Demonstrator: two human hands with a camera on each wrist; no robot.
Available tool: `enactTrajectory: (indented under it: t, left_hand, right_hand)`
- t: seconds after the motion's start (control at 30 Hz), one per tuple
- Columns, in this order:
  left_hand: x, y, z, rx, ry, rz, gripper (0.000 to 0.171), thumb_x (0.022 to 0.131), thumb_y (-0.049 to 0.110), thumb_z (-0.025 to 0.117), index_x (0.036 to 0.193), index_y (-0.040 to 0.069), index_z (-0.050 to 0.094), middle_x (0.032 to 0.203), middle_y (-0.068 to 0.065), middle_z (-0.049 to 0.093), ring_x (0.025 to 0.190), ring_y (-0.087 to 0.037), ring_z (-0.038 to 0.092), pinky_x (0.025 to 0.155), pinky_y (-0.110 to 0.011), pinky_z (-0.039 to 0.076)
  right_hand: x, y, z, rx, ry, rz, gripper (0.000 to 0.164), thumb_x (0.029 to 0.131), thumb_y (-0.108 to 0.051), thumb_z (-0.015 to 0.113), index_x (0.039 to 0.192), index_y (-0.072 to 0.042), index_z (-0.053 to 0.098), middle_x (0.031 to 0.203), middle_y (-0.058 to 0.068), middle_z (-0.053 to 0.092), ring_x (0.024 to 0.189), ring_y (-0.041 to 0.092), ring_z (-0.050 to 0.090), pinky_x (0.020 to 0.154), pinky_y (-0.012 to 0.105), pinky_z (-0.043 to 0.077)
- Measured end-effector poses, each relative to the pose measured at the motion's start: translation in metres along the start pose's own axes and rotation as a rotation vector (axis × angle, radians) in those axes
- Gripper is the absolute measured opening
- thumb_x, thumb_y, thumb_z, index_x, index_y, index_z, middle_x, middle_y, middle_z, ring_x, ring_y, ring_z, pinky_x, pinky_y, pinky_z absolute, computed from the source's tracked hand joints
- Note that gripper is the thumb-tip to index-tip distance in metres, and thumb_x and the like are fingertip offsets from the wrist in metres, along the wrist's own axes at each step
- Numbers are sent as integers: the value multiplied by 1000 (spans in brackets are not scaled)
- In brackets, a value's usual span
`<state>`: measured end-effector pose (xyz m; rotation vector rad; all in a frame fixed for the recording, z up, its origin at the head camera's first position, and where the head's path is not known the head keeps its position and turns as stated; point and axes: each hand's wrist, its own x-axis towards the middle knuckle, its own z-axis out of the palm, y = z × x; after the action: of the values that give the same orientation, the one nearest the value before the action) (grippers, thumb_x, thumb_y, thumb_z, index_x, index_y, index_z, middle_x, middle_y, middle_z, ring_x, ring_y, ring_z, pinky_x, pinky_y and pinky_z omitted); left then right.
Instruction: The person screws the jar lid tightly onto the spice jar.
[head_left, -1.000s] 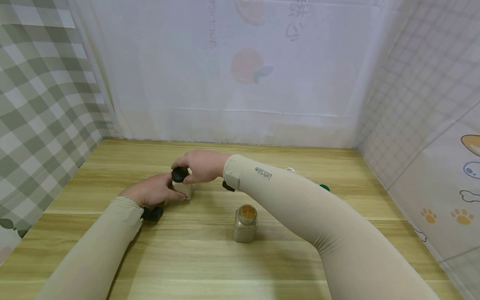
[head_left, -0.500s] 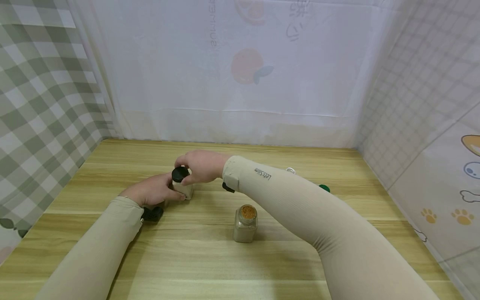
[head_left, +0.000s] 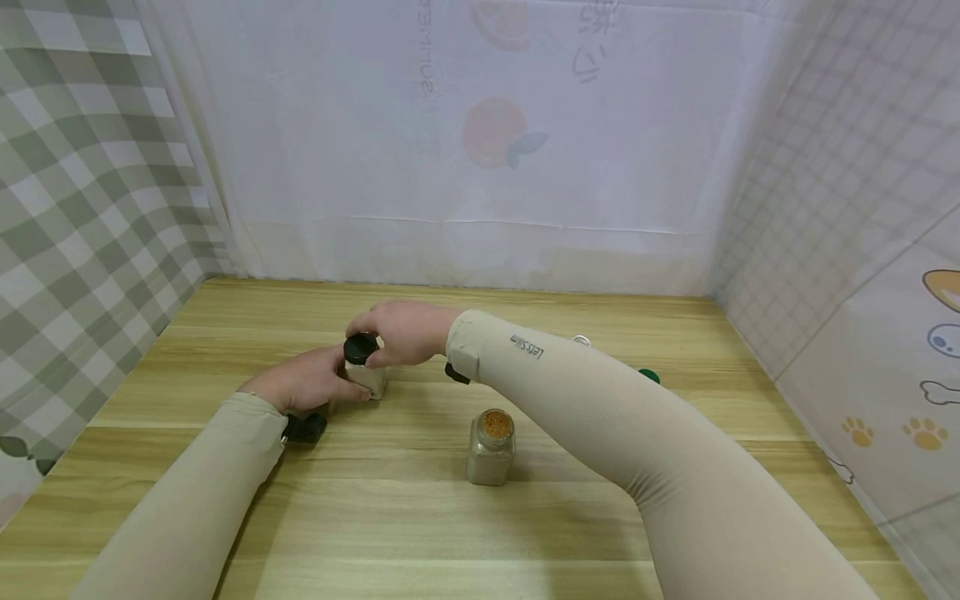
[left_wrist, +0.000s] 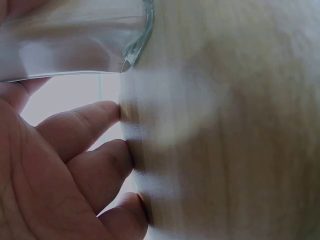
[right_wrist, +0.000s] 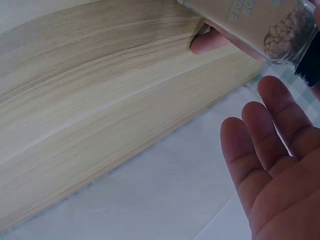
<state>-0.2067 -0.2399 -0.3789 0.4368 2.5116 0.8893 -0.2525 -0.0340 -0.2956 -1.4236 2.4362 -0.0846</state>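
In the head view, the left hand (head_left: 303,382) grips a square clear glass jar (head_left: 372,383) at the scene's left; the right hand (head_left: 412,333) pinches its round black lid (head_left: 362,348). Nearer and to the right stands a square glass jar with an orange-brown top (head_left: 491,454). The left wrist view shows fingertips (left_wrist: 115,155) touching the pale wood-grain table (left_wrist: 225,150). In the right wrist view, three fingers (right_wrist: 270,140) extend.

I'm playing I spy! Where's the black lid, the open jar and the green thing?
Black lid (head_left: 361,349), head view: its top.
Open jar (head_left: 489,463), head view: its side.
Green thing (head_left: 649,376), head view: its visible part.
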Motion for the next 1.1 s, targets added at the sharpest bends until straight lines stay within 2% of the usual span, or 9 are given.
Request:
enactTrajectory:
  t: [0.1,0.3,0.5,0.6,0.77,0.93,1.1]
  left_hand:
    - [0,0,0,-3,-3,6,60,97,41,76,143,12,51,110,-10,59,93,-25,54,81,-37,44]
    - [1,0,0,1,-1,-2,58,96,42,76,140,13,52,113,-10,60,96,-25,54,84,-39,45]
    - [1,1,0,10,-1,-13,64,96,43,76,145,11,51,110,-11,61,94,-25,56,83,-39,46]
    - [0,1,0,11,-4,-16,66,96,44,76,146,9,50,110,-13,62,93,-25,56,82,-38,47]
    - [0,1,0,-6,-6,-17,67,96,42,76,148,9,49,111,-13,61,92,-25,56,81,-38,47]
    - [0,1,0,-9,-3,-19,59,96,41,76,142,12,52,101,-10,58,85,-24,56,76,-37,46]
    - [0,1,0,-1,4,-14,56,96,41,77,138,13,53,103,-10,59,86,-24,56,77,-36,47]
  right_hand:
    - [0,0,0,6,-1,20,48,105,-32,67,149,-17,56,139,-1,63,131,15,57,112,30,45]
    - [0,0,1,-1,8,22,50,104,-36,68,148,-15,56,136,-1,64,126,14,59,110,30,46]
    - [0,1,-1,14,-8,15,59,105,-32,67,157,-14,48,151,3,58,139,17,55,117,29,42]
    - [0,1,-2,12,-13,1,57,105,-29,65,158,-15,48,155,3,56,141,17,54,119,29,41]
    - [-1,1,-2,3,-14,0,49,106,-29,64,152,-16,55,149,2,59,138,17,55,117,31,43]
    - [1,0,-2,28,-12,29,43,106,-34,66,144,-16,60,140,-1,63,132,16,58,111,31,47]
    - [2,0,0,36,5,51,40,104,-38,67,138,-17,63,135,-2,65,129,16,60,108,30,49]
